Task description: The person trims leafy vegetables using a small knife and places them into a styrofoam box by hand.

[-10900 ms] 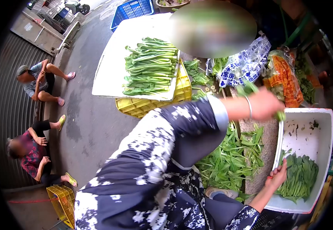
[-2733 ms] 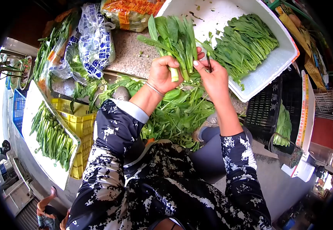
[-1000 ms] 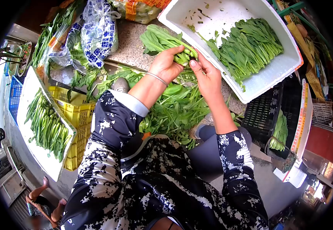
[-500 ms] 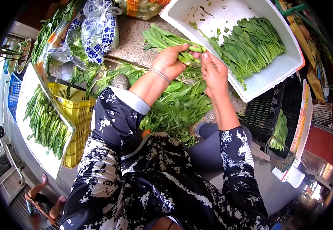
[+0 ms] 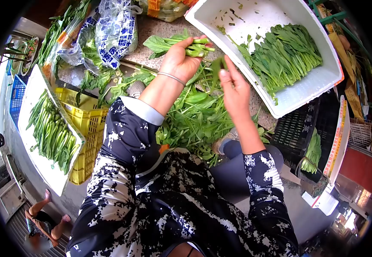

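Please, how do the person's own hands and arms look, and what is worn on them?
The left hand and right hand wear no gloves. A thin silvery bangle circles the left wrist. The left sleeve and right sleeve are dark with white blotches; the left one ends in a broad pale cuff.

Blurred leaf [image 5: 217, 71], cropped orange-printed bag [image 5: 165, 10]

The greens [image 5: 161, 44] lay sideways in the left hand [image 5: 181, 62], broad fresh leaves to the left, thick pale stems [image 5: 199, 52] to the right. A blurred leaf [image 5: 216, 70] hung from the right hand [image 5: 236, 92], just beside the stems.
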`<state>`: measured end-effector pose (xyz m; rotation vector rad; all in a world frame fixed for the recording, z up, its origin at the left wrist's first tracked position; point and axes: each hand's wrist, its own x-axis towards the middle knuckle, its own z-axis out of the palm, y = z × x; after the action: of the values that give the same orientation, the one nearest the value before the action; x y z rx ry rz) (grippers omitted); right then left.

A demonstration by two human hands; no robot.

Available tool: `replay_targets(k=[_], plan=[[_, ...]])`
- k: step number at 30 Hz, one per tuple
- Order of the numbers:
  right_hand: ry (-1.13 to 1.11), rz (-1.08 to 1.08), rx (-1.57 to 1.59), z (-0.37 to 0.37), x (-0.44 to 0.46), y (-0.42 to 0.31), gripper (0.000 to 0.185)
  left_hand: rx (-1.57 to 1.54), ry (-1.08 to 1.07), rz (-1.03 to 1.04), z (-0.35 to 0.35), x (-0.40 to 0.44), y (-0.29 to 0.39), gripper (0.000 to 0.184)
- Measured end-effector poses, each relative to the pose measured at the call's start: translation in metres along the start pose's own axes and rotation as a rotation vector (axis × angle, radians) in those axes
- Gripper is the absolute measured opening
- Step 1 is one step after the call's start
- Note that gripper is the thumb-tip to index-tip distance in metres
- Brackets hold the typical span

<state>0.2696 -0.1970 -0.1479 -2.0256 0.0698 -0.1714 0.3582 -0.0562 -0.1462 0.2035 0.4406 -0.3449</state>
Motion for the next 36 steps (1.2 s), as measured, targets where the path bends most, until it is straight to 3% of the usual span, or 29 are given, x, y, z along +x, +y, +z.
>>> replay_targets(k=[1,3,7,14,27,33,35,36], plan=[[-0.083,0.093,0.133,0.006,-0.005,-0.021,0.045,0.001,0.002,-0.002,-0.002,0.002,-0.001,0.029],[-0.076,-0.139,0.104,0.017,-0.005,-0.021,0.045,-0.068,0.019,-0.078,-0.004,0.006,-0.005,0.030],[-0.016,-0.164,0.052,0.027,0.005,-0.020,0.045,0.033,0.011,-0.150,-0.003,0.002,-0.011,0.034],[-0.051,-0.265,0.131,0.032,0.014,-0.015,0.043,-0.064,-0.004,-0.131,-0.008,0.003,-0.004,0.035],[-0.117,-0.238,0.276,0.036,0.020,-0.018,0.038,-0.070,0.003,-0.129,-0.014,0.008,0.002,0.033],[0.150,-0.280,0.063,0.035,0.031,-0.018,0.031,-0.107,0.093,-0.040,-0.002,-0.001,-0.003,0.029],[0.436,-0.260,0.039,0.026,0.039,-0.019,0.031,-0.154,0.018,-0.057,0.004,-0.006,-0.004,0.029],[0.453,-0.318,0.154,0.023,0.042,-0.021,0.034,-0.158,0.003,-0.064,0.005,-0.007,-0.004,0.029]])
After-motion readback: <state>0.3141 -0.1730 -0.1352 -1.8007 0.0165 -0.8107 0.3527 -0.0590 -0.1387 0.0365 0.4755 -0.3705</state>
